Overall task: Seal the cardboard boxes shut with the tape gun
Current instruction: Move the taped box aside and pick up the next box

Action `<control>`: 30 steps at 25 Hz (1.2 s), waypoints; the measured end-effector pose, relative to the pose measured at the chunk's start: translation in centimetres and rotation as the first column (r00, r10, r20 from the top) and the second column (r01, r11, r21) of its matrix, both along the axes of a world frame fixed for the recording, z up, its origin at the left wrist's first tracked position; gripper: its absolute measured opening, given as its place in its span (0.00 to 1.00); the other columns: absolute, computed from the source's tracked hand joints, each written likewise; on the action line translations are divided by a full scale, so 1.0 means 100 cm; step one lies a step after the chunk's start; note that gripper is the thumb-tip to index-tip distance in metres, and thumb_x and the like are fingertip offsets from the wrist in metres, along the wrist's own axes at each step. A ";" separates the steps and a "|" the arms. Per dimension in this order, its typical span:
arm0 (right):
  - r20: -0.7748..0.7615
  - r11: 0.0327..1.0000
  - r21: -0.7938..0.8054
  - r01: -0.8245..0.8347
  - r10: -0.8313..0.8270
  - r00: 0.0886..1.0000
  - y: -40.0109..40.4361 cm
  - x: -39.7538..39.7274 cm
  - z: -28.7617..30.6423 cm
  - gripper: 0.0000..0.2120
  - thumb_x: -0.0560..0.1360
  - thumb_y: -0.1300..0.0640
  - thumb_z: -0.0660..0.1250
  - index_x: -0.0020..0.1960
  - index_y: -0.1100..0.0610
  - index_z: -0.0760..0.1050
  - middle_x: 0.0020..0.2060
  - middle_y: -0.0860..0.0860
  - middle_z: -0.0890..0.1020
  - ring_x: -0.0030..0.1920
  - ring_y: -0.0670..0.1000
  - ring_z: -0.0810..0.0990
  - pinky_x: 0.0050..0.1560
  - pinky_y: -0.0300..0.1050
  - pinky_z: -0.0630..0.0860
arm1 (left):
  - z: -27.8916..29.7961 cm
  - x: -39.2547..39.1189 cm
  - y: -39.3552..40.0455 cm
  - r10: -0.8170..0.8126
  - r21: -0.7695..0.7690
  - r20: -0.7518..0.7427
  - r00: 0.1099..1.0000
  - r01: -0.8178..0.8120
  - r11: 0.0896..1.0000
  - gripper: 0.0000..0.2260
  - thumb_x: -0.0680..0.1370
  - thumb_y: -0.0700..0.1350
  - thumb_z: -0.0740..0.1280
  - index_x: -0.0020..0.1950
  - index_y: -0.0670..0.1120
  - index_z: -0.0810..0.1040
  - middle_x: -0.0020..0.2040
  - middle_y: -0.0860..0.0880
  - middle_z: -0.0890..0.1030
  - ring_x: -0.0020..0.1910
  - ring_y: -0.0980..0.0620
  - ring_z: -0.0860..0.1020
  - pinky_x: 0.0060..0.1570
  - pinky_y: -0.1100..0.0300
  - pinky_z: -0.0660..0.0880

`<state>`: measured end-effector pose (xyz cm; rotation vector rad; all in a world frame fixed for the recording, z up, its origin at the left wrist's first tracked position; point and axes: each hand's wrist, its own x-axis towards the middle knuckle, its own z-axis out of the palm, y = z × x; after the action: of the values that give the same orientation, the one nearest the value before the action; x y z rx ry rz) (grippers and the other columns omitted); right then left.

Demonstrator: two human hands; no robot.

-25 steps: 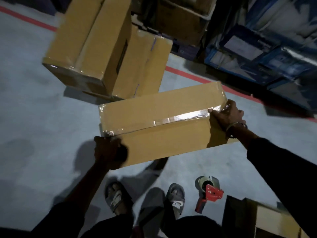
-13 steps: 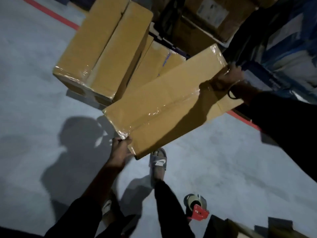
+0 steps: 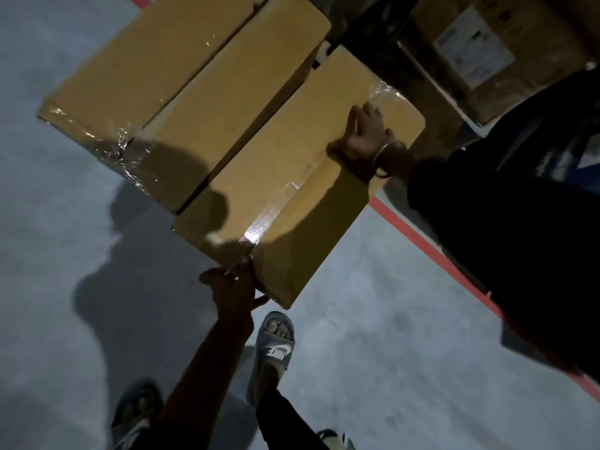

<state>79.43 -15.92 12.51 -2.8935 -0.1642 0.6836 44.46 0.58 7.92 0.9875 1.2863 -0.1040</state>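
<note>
I hold a long cardboard box [image 3: 292, 151] with clear tape along its top seam. It lies tilted, right beside a larger taped box [image 3: 181, 79], and the two touch along one side. My left hand [image 3: 230, 287] grips the box's near end at the bottom corner. On the top face near the far end, my right hand [image 3: 367, 134] rests with its fingers laid out. Only a small part of the tape gun [image 3: 334, 440] shows on the floor at the bottom edge, behind my legs.
A red line [image 3: 422, 241] crosses the grey concrete floor [image 3: 389, 336] at the right. Stacked cartons, one with a white label [image 3: 470, 43], stand at the back right. My feet in sandals [image 3: 272, 345] are below the box.
The box has swung away from me and come down against the larger taped box. My right hand has shifted from the box's end onto its top. I have stepped forward.
</note>
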 end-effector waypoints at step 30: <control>-0.271 0.864 -0.250 0.437 -0.496 0.825 -0.074 -0.562 0.059 0.25 0.75 0.47 0.66 0.71 0.51 0.70 0.72 0.55 0.65 0.74 0.58 0.61 0.66 0.57 0.63 | 0.043 -0.252 -0.029 -0.913 0.053 -0.067 0.402 0.915 0.399 0.07 0.73 0.60 0.68 0.46 0.59 0.79 0.50 0.49 0.85 0.53 0.43 0.84 0.58 0.41 0.80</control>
<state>23.24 -23.33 18.43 -2.7413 0.6644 1.0989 19.29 -2.31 12.18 1.7003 0.6000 -0.9507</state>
